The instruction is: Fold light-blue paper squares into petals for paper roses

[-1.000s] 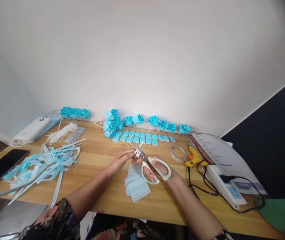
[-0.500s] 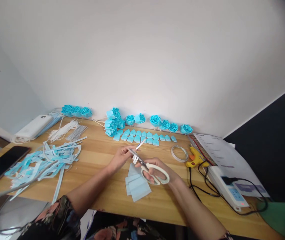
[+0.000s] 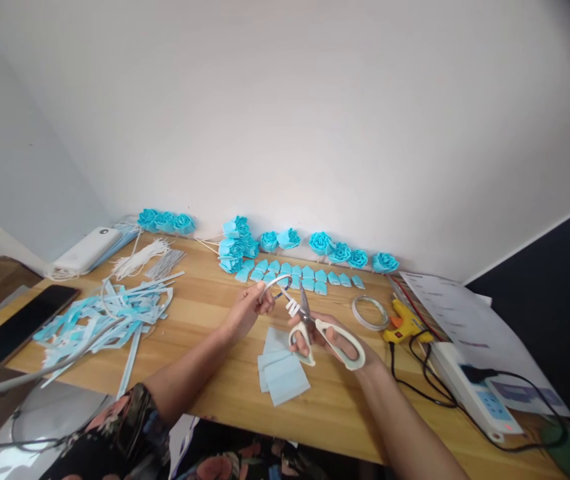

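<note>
My left hand pinches one end of a narrow white strip between thumb and fingers. The strip bows up in an arch toward the right, and a coiled white piece hangs beside the blades. In my right hand are scissors with cream handles, my fingers through the loops and the blades pointing up. Whether the blades touch the strip I cannot tell. Below both hands, pale blue fabric squares lie overlapping on the wooden table.
Cut blue petals lie in rows before blue fabric roses along the wall. To the right are a tape roll, yellow glue gun and power strip. Scrap strips, white strings and a phone lie left.
The scissors have moved right, away from my left hand, and turned more upright. The strip, straighter before, now arches between the hands. The whole view has shifted slightly.
</note>
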`<state>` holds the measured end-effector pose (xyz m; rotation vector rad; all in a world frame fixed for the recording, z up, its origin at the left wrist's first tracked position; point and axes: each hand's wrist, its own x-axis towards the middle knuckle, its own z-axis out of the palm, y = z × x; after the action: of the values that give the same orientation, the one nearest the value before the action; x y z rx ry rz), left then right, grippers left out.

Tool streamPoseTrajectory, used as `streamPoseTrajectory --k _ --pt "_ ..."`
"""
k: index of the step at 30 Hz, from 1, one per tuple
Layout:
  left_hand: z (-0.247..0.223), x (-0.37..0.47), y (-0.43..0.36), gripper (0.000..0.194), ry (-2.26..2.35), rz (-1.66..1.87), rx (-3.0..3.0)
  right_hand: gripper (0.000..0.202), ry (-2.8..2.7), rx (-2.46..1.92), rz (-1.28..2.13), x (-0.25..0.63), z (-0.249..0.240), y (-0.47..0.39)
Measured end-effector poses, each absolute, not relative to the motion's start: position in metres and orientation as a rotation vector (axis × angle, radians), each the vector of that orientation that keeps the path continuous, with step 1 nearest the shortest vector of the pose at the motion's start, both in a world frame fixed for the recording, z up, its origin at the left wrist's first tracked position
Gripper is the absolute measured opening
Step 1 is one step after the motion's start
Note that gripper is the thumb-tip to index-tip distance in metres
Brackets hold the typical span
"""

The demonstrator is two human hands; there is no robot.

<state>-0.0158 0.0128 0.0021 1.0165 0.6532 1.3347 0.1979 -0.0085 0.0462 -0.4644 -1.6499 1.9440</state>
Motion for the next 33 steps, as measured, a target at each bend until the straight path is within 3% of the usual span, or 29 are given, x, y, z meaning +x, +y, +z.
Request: streamPoseTrajectory --k 19,33 --pt "-0.014 -0.014 0.009 0.053 0.679 1.146 1.262 0.064 -1.648 -0.515 1.988 0.192 0.037 -0.011" --pt "0.000 -0.016 0.003 0.046 0.726 1.185 1.413 0.066 -1.486 -0.565 2.033 0.192 0.022 -0.008"
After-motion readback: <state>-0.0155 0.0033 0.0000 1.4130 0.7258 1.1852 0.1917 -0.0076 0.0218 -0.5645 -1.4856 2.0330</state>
